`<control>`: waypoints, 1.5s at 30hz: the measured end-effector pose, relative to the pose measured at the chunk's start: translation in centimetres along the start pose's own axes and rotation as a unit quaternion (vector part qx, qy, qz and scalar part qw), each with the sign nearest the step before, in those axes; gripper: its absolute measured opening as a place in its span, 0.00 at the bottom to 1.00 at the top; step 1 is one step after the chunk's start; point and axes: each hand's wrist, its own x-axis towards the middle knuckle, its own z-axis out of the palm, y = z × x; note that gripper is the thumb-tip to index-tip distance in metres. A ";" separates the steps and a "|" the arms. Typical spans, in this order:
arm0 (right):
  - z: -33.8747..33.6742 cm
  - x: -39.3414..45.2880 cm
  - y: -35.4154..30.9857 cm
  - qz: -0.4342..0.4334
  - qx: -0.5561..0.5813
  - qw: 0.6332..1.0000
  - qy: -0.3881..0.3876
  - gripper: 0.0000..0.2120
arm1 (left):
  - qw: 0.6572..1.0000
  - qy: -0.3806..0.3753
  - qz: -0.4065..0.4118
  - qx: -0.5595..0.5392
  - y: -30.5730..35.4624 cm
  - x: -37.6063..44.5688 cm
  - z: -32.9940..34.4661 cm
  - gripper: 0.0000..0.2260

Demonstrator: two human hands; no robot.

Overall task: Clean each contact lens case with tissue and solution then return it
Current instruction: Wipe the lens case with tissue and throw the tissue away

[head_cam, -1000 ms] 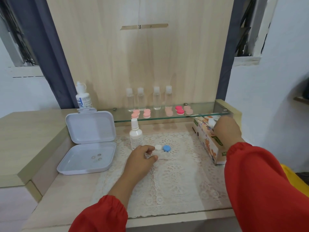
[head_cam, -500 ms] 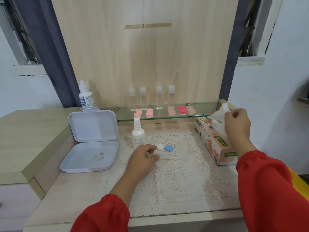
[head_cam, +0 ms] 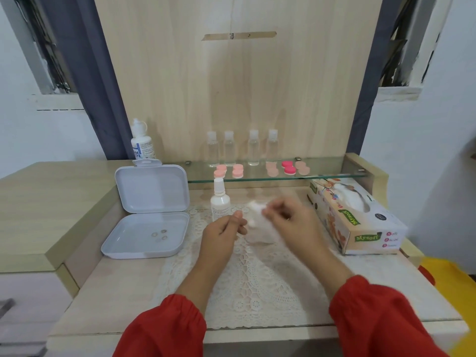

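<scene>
We're at the wiping step: right hand point(head_cam: 288, 222) pinches the tissue point(head_cam: 257, 222), left hand point(head_cam: 221, 231) curled, its hold blurred. Next, solution from the spray bottle point(head_cam: 219, 202).

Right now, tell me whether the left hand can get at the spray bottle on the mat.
Probably yes. The spray bottle stands upright just beyond the left hand with nothing between them, though that hand's fingers look curled, perhaps round something.
</scene>
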 end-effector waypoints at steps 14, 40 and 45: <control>1.4 -0.7 3.5 0.055 -0.140 0.987 -0.060 0.15 | 0.978 0.064 0.094 0.176 -1.2 0.8 -0.3 0.07; 1.5 0.3 4.2 0.061 -0.194 0.973 -0.113 0.15 | 0.956 0.064 0.143 0.248 -0.9 1.1 1.0 0.09; 1.5 0.3 4.3 0.061 -0.189 0.973 -0.115 0.14 | 0.917 0.000 0.205 0.343 -1.2 1.3 1.7 0.09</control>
